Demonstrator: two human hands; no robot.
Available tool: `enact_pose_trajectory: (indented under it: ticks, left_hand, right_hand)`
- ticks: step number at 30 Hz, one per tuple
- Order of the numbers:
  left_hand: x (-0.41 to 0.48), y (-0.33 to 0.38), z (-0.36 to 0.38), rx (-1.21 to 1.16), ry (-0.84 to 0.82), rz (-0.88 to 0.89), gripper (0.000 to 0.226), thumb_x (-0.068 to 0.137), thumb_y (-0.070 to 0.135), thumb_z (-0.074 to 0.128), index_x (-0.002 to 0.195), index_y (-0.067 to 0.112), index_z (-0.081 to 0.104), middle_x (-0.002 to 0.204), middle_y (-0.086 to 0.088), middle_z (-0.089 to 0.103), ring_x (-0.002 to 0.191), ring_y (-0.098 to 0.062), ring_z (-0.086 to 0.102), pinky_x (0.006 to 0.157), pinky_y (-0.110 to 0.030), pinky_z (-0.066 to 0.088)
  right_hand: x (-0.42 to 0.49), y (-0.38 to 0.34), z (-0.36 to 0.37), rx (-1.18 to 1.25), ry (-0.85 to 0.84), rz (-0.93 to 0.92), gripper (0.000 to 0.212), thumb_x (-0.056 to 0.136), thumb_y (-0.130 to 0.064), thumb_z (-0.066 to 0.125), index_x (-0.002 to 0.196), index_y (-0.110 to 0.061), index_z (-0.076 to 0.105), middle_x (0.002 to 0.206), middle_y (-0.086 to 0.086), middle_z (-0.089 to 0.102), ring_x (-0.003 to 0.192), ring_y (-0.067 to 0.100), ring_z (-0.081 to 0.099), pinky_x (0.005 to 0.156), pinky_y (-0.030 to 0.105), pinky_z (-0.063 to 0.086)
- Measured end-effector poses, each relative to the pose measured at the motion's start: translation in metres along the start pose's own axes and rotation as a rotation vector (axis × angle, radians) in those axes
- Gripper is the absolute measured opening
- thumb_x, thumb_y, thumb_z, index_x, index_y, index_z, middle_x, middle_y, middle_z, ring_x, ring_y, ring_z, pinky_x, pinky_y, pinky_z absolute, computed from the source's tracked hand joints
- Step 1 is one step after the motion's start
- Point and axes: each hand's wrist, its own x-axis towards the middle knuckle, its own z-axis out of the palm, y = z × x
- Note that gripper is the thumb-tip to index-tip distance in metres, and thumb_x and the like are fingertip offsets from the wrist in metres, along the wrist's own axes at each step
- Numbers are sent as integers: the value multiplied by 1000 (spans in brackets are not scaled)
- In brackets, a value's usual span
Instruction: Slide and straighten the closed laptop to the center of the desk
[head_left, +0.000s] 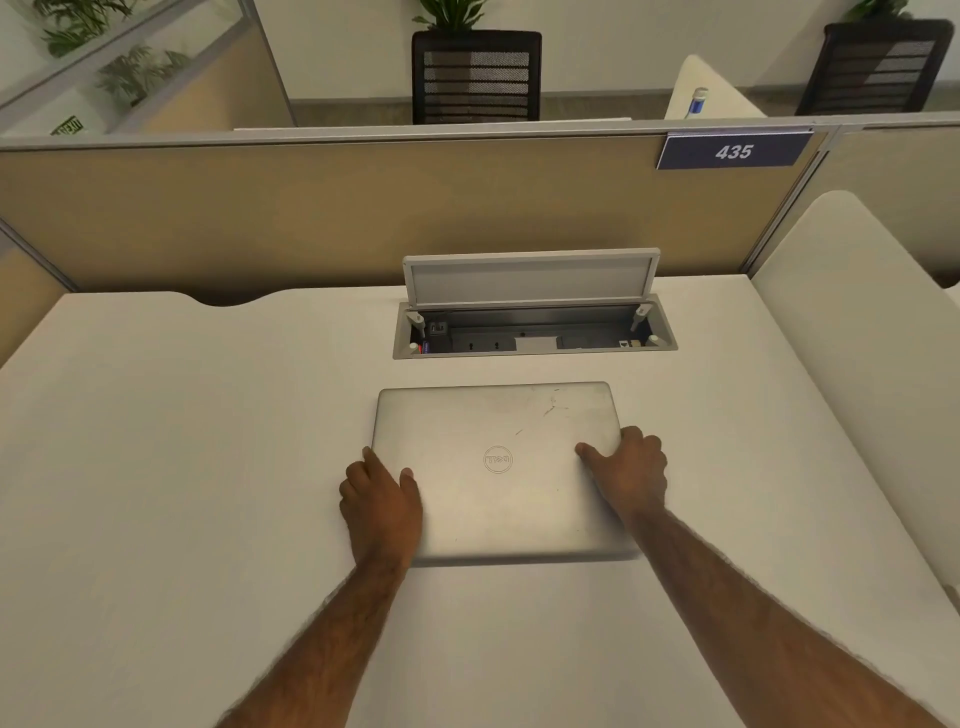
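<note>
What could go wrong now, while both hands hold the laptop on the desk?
1. The open socket box lies just beyond the laptop. A push too far forward could send its far edge over the opening.
2. The left hand and right hand grip only the side edges; uneven pressure could turn it crooked.
3. The lid already shows scratches, so dragging it on the desk may mark the underside too.
</note>
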Motion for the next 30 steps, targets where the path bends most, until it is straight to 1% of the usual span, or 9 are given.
enact_pose_trajectory:
  ticks: [3, 5, 7, 9, 13, 16, 22, 25, 30]
  left_hand:
    - [-2, 0, 4, 56, -4, 171, 66, 100, 33, 44, 156, 3, 24, 162, -18, 27, 149, -33, 27, 122, -42, 25]
    - [-1, 0, 7, 106, -35, 302, 67, 101, 34, 42, 158, 6, 20, 166, -15, 17, 154, -30, 16, 126, -42, 16]
    - [-2, 1, 10, 129, -79, 424, 69, 101, 38, 40, 159, 10, 17, 168, -10, 10, 156, -26, 8, 127, -41, 10]
    - [-5, 3, 14, 158, -120, 536, 69, 101, 43, 35, 160, 14, 12, 169, -5, 3, 157, -22, 1, 128, -39, 5]
    - [-15, 6, 24, 209, -148, 639, 69, 101, 50, 25, 160, 17, 10, 169, -2, 1, 157, -20, -1, 128, -39, 3]
    - [-18, 6, 30, 259, -151, 639, 72, 99, 55, 15, 160, 18, 7, 169, -1, -1, 157, -19, -2, 128, -39, 2]
    - [-18, 5, 34, 311, -160, 625, 74, 98, 58, 10, 160, 17, 10, 169, -2, 2, 157, -19, 1, 127, -40, 2]
    - [-18, 5, 34, 316, -175, 615, 76, 98, 60, 13, 160, 16, 11, 169, -3, 3, 155, -18, -2, 126, -38, -4]
    - [-10, 22, 12, 317, -171, 602, 84, 92, 69, 1, 160, 20, 0, 167, 0, -13, 154, -19, -12, 123, -38, -12]
  right_hand:
    - [-17, 0, 10, -153, 104, -137, 66, 94, -50, 63, 140, -6, 46, 142, 20, 49, 131, 39, 46, 102, 51, 41]
    - [-30, 0, 21, -235, 128, -273, 77, 97, -49, 58, 155, -5, 35, 160, 22, 36, 147, 39, 34, 116, 51, 31]
    - [-41, -1, 35, -309, 63, -413, 81, 100, -52, 49, 162, -5, 24, 170, 21, 20, 158, 37, 18, 127, 50, 15]
    - [-51, -2, 49, -388, -15, -537, 82, 103, -56, 38, 165, -7, 16, 174, 17, 8, 161, 34, 5, 129, 48, 2]
    - [-67, -3, 68, -490, -74, -718, 81, 103, -59, 16, 166, -9, 10, 175, 12, 1, 162, 30, -3, 128, 47, -9]
    - [-71, -2, 75, -509, -84, -744, 84, 99, -61, 1, 166, -12, 9, 176, 8, -1, 162, 27, -5, 127, 46, -10]
    - [-73, -1, 77, -518, -101, -726, 83, 99, -63, 0, 167, -16, 8, 176, 3, -4, 162, 25, -8, 128, 47, -10]
    - [-74, -3, 73, -512, -104, -705, 85, 97, -62, -2, 167, -15, 7, 176, 4, -4, 162, 25, -7, 128, 49, -9]
    - [-70, -18, 55, -539, -83, -674, 93, 90, -71, -15, 166, -20, -4, 174, 2, -15, 160, 24, -17, 123, 49, -21]
